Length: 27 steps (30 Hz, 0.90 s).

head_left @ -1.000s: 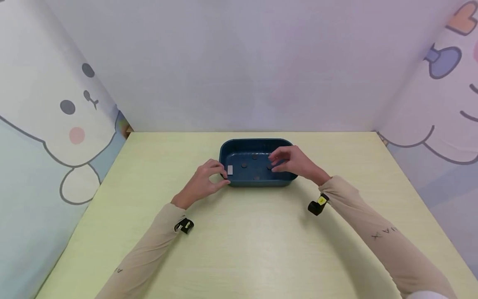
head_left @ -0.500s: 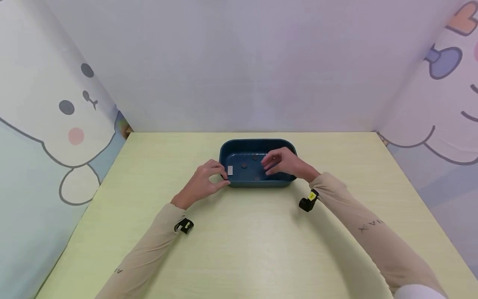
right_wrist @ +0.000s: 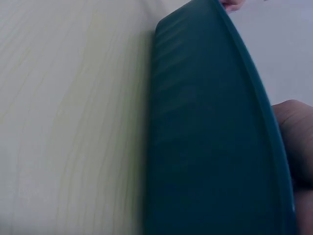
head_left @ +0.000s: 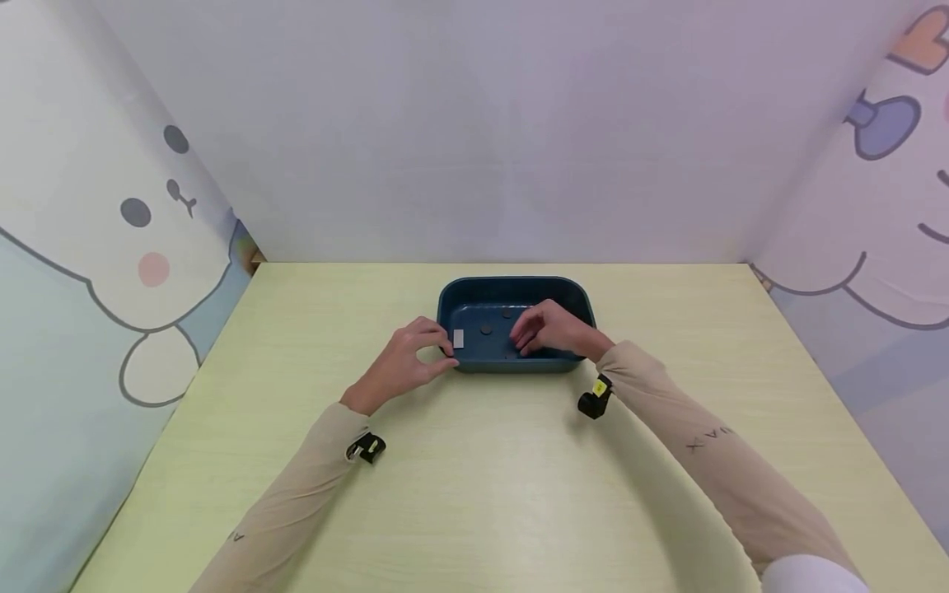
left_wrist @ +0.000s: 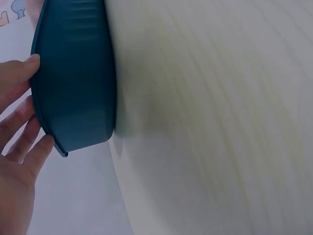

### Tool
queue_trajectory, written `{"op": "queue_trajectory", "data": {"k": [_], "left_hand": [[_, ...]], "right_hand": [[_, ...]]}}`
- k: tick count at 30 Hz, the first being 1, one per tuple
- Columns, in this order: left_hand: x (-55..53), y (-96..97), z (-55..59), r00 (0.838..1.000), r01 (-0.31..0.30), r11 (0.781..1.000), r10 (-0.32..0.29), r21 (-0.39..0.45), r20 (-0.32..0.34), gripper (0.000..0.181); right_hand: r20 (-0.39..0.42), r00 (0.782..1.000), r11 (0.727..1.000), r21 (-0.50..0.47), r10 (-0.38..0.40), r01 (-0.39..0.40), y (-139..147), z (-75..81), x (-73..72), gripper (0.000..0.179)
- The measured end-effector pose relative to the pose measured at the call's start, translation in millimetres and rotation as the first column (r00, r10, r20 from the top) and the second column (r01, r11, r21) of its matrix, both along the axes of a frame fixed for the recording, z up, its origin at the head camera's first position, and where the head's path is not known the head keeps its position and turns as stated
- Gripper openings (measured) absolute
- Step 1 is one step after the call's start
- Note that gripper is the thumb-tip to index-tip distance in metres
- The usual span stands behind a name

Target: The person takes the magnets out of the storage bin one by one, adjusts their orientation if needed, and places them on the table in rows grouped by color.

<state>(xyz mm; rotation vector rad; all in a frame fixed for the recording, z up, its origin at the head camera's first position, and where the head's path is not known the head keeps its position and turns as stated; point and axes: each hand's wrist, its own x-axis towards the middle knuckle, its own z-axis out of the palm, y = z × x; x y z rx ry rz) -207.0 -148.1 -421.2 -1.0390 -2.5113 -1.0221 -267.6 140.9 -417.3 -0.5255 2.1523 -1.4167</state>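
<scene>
A dark blue-green plastic basin [head_left: 500, 366] stands on the table. My left hand [head_left: 400, 358] grips its near-left corner, thumb and fingertips at the rim. In the left wrist view the fingers [left_wrist: 41, 152] meet the rim edge. My right hand [head_left: 552, 331] reaches down inside the basin's right half, fingers bent and fingertips close to the floor. Whether they hold anything is hidden; in the right wrist view the basin wall blocks most of the hand [right_wrist: 296, 137]. Small dark coin-like discs [head_left: 486, 329] lie on the basin floor, near a small white rectangle [head_left: 458, 338].
The pale wood-grain table [head_left: 474, 478] reaches back to a white cloth wall [head_left: 489, 148]. Cartoon-printed cloth panels [head_left: 151, 329] hang at both sides. Each wrist wears a small black camera [head_left: 366, 447].
My right hand has moved left and lower inside the basin, its fingertips drawing closer together. The left hand and the basin have stayed in place.
</scene>
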Motion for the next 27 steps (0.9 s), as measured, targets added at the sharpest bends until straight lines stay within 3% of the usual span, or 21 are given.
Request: {"op": "queue_trajectory", "data": {"k": [9,15,18,20,27], "left_hand": [[0.6,0.3,1.5,1.000,-0.004,1.000,0.005,-0.011,0.016,0.010],[2.1,0.8,2.8,1.000,-0.005,1.000,0.006,-0.007,0.026,0.010],[2.9,1.8,3.0,1.000,-0.003,1.000,0.003,-0.005,0.024,0.010],[3.1,2.2,2.8,1.000,-0.003,1.000,0.003,-0.007,0.021,0.010],[4.8,2.5,3.9,1.000,-0.008,1.000,0.009,-0.012,0.022,0.010]], "right_hand": [[-0.108,0.992,0.992,0.113,0.068,-0.056,-9.9,-5.5,-1.9,0.031],[-0.224,0.966,0.982,0.162,0.128,-0.092,-16.1,-1.1,3.4,0.029],[-0.257,0.956,0.977,0.192,0.142,-0.094,-16.7,-2.1,3.8,0.028],[-0.273,0.950,0.975,0.199,0.149,-0.096,-14.5,-10.8,-0.6,0.028],[-0.332,0.924,0.970,0.212,0.190,-0.124,-15.6,-6.8,3.7,0.030]]}}
